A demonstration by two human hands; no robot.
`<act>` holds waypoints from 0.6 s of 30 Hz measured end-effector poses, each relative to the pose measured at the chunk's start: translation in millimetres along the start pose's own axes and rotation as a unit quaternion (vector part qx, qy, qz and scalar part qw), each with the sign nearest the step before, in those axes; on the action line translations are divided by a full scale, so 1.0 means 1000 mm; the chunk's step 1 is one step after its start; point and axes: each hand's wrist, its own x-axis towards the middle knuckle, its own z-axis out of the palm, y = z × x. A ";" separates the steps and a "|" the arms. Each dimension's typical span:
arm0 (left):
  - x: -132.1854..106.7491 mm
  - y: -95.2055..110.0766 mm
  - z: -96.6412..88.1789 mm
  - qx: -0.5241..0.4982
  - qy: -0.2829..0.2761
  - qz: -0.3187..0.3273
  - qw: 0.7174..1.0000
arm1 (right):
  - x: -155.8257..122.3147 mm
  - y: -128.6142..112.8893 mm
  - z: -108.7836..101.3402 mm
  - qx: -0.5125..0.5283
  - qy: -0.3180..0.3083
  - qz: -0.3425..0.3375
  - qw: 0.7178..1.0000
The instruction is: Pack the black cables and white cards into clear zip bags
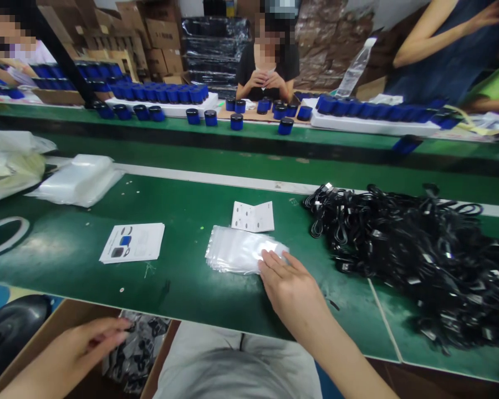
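Note:
My right hand [289, 285] lies flat, fingers stretched out, on the near edge of a stack of small clear plastic bags [237, 249] on the green table [183, 210]. My left hand [81, 349] is low at the lower left, over a cardboard box [58, 327], fingers extended and touching a bagged black item [139, 346] inside it. A white card with holes [253, 216] lies just behind the bags. A printed leaflet [133, 242] rests to the left. A big heap of black cables [419, 249] fills the right side.
A pile of larger clear bags [79, 180] and a tape ring [4, 235] sit at left. Across the belt, several blue cylindrical items [158, 94] stand on white trays. A seated person [268, 61] and other people work opposite, with cardboard boxes [162, 33] behind.

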 end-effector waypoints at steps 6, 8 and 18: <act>-0.012 0.103 0.057 -0.314 -0.250 0.045 0.915 | -0.001 -0.018 -0.005 0.049 0.056 0.042 0.996; -0.008 0.133 0.073 -0.395 -0.250 0.063 0.882 | -0.005 -0.031 -0.009 0.070 0.069 0.002 0.995; 0.001 0.161 0.087 -0.361 -0.137 0.008 0.922 | -0.021 -0.035 -0.029 0.485 -0.020 0.316 0.816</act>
